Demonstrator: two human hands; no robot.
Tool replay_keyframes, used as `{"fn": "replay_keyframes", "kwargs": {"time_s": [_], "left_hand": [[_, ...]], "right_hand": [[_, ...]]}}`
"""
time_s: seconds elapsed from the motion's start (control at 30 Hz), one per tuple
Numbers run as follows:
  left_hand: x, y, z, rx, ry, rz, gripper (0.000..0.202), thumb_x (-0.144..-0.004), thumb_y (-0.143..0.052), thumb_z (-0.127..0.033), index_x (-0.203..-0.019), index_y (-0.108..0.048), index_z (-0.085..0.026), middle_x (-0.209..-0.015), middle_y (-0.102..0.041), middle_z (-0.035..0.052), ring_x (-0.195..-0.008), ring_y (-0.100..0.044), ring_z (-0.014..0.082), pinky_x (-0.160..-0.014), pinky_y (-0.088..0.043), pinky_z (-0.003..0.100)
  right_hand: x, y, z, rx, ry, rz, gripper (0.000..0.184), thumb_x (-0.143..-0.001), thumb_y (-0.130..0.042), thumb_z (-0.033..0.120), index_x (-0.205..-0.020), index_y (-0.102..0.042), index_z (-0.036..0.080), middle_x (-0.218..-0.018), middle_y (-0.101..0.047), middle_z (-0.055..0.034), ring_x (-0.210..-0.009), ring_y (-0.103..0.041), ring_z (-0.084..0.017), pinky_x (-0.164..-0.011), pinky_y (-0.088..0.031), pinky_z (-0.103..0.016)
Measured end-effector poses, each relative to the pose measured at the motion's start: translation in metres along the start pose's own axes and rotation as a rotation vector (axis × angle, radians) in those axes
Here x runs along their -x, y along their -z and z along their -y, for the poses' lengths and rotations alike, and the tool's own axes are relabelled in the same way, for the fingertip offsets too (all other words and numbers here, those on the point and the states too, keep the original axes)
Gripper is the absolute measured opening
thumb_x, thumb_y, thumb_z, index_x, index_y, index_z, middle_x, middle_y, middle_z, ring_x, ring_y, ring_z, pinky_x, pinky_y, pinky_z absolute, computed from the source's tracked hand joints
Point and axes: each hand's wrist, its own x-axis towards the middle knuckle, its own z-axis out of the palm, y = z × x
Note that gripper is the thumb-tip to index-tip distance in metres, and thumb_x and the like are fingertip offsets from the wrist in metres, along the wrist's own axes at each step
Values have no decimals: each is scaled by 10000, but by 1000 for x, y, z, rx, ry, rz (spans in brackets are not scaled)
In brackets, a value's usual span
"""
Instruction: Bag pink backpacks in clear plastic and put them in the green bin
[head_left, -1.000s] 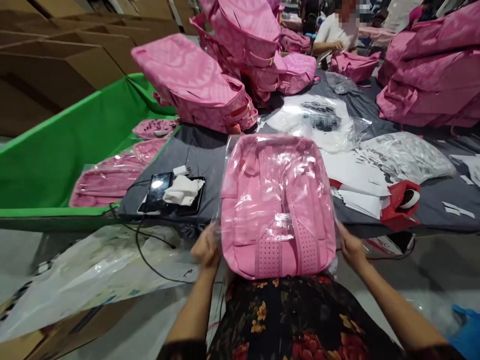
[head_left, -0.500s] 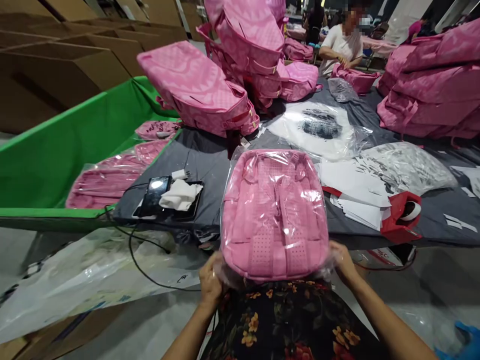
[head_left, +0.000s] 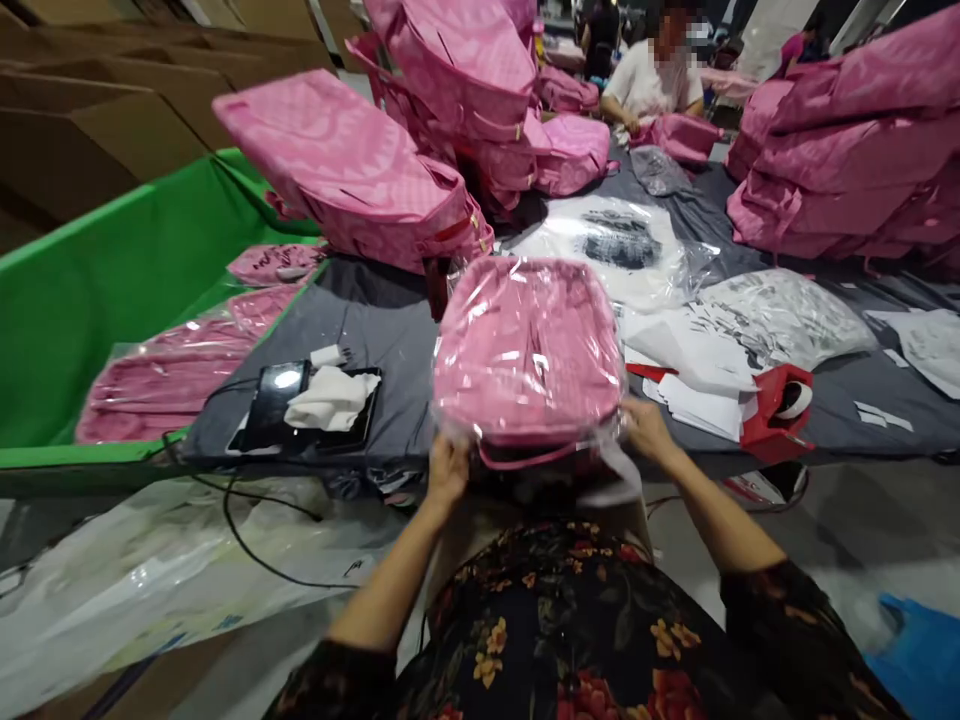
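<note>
A pink backpack (head_left: pixel 529 350) inside a clear plastic bag (head_left: pixel 616 470) is in front of me at the table's near edge, its top tilted away. My left hand (head_left: pixel 448 468) is closed on the bag's edge at the lower left corner. At the lower right corner, my right hand (head_left: pixel 646 430) grips the plastic too. Loose film hangs below the backpack between my hands. The fingertips of both hands are partly hidden by the plastic.
Left of the backpack lie a dark tablet (head_left: pixel 274 400) and a white cloth (head_left: pixel 332 398). A green-lined bin (head_left: pixel 112 260) holds bagged pink backpacks. Pink backpacks (head_left: pixel 360 170) are piled behind. White papers (head_left: pixel 701 405) and a red tape dispenser (head_left: pixel 776 410) sit right. A person (head_left: pixel 652 80) works across the table.
Both hands have moved up and forward with the bagged backpack, over the table edge. The backpack now tilts back, showing its lower side. The view has shifted slightly right.
</note>
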Motion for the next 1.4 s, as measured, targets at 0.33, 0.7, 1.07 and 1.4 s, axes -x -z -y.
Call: {"fn": "replay_keyframes", "kwargs": {"time_s": [0.33, 0.7, 1.07, 1.4], "left_hand": [[34, -1, 16, 103, 348, 32, 781, -924, -135, -761, -826, -649, -181, -698, -684, 111, -522, -589, 211, -495, -412, 358], [43, -135, -41, 10, -56, 409, 265, -812, -747, -396, -935, -752, -162, -858, -759, 49, -779, -673, 195, -792, -522, 309], [52, -112, -59, -169, -551, 778, 316, -1009, -433, -402, -1063, -684, -216, -968, -699, 88, -911, -649, 219, -904, -510, 325], [19, -118, -53, 66, -90, 900, 452, -843, -612, -549, -1028, -778, -171, -955, -775, 71, -935, -707, 268, -897, -542, 369]], "right_hand": [[40, 2, -40, -421, -436, -95, 582, -830, -588, 739, -924, -662, 170, -886, -750, -109, -853, -734, -265, -795, -612, -400], [48, -33, 26, 382, -281, -120, 243, -933, -575, 286, -1133, -669, 187, -1085, -718, -116, -944, -679, -245, -762, -481, -290], [109, -28, 17, 496, -142, -144, 365, -1068, -367, 265, -1133, -719, 190, -978, -771, -95, -865, -695, -200, -715, -424, -261], [104, -18, 9, 461, -127, -192, 420, -1080, -336, 293, -1232, -714, 191, -1024, -753, -104, -875, -684, -183, -726, -454, -243]]}}
